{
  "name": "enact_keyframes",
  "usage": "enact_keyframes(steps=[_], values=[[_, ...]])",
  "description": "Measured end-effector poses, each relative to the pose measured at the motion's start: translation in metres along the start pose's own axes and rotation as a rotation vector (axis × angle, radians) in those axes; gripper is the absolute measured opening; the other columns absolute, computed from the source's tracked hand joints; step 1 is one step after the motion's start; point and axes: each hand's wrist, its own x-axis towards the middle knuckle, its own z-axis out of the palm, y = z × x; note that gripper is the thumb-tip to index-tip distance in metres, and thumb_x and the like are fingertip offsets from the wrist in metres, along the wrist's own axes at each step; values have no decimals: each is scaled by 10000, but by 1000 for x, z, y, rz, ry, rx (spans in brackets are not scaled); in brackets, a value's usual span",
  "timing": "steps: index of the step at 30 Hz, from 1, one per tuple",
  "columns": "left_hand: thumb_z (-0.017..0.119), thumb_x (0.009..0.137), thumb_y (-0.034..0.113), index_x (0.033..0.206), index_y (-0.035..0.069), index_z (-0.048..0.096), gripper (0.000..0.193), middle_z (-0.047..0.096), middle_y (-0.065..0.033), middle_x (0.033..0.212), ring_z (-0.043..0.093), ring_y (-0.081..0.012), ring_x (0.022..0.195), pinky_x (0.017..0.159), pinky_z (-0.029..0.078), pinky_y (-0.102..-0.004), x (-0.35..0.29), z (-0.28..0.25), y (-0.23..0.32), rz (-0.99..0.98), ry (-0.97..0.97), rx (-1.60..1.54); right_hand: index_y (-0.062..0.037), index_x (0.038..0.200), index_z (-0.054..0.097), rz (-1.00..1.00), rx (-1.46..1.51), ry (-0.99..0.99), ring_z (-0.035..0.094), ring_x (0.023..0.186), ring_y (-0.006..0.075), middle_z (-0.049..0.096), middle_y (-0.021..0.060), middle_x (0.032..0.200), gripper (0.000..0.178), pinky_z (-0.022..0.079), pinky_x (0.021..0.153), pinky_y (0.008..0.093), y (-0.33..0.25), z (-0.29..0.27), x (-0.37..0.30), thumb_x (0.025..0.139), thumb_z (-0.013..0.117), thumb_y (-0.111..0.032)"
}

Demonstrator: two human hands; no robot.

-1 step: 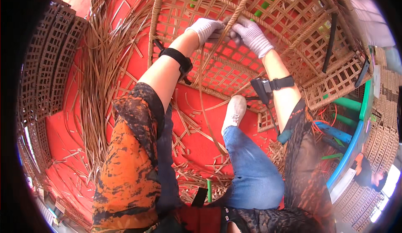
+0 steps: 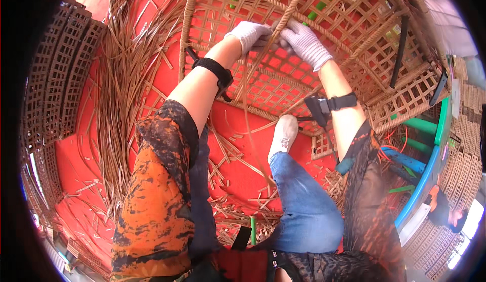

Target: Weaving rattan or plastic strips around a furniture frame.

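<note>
A large brown woven rattan frame (image 2: 273, 87) with an open lattice stands tilted in front of me. My left hand (image 2: 248, 34), in a pale striped glove, is closed at the left side of a cord-wrapped bar (image 2: 287, 16) of this frame. From beneath that hand a long thin rattan strip (image 2: 247, 115) hangs in a curve toward the floor. On the bar's other side, my right hand (image 2: 307, 45) wears a matching glove, its fingers curled in against the bar. Its fingertips and whatever they pinch are hidden. The two hands nearly meet at the bar.
A long bundle of loose rattan strips (image 2: 119, 94) lies on the red floor (image 2: 167, 54) at left. Stacked woven panels (image 2: 63, 69) line the far left. Cut scraps (image 2: 263, 201) litter the floor. Blue and green tubing (image 2: 422, 175) stands at right. Another person (image 2: 445, 208) is at the right edge.
The hanging strip has shifted slightly, its lower part swinging a little. My right hand and wrist have moved very slightly; the left hand stays at the bar.
</note>
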Motion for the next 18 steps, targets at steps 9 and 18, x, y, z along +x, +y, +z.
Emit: enact_keyframes(steps=[9,18], values=[[654,756,540,1069,13,638,613,675,-103,1011,620,-228,1017,912,430,-361,-40,27,6,267,190,700,-40,768,602,-10,-487,-82,572,547,285,530,144,613,189,431,507,356,-15,23,-260,880,622,-191],[537,853,297,1017,55,653,314,696,-140,866,663,-278,848,817,503,-371,-4,69,17,323,372,805,-107,1230,540,939,-1501,-214,632,962,374,639,224,1101,444,486,844,484,352,23,-945,815,595,-255]])
